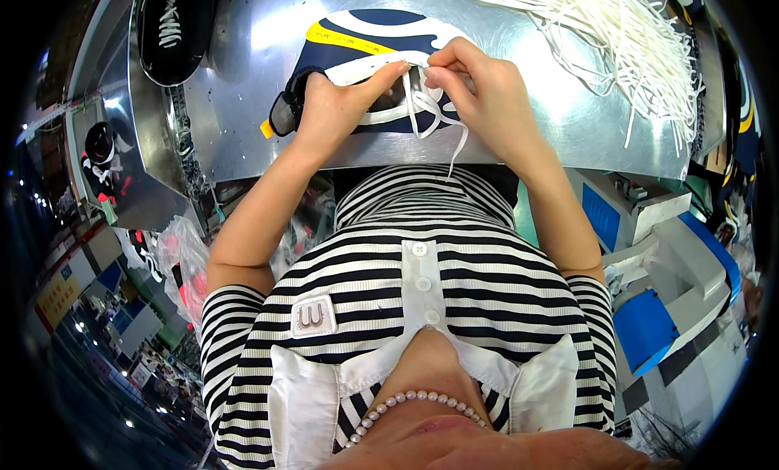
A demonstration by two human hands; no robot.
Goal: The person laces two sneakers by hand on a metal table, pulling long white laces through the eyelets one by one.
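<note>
A navy, white and yellow shoe upper [389,25] lies on its side at the near part of the metal table, its opening toward the left. My left hand [334,107] is closed on the upper, fingers inside the opening and thumb along the white eyelet strip. On the other side, my right hand [487,89] pinches a white shoelace [417,117] close to the eyelets, near my left thumb tip. Loose lace loops hang over the upper, and one end dangles past the table edge. My left fingers are mostly hidden inside the upper.
A heap of white laces [604,40] covers the far right of the metal table [243,141]. At the far left stands a black shoe [172,32] with white lacing. A grey and blue machine [649,308] is below the table at right; a clear plastic bag [185,255] hangs at left.
</note>
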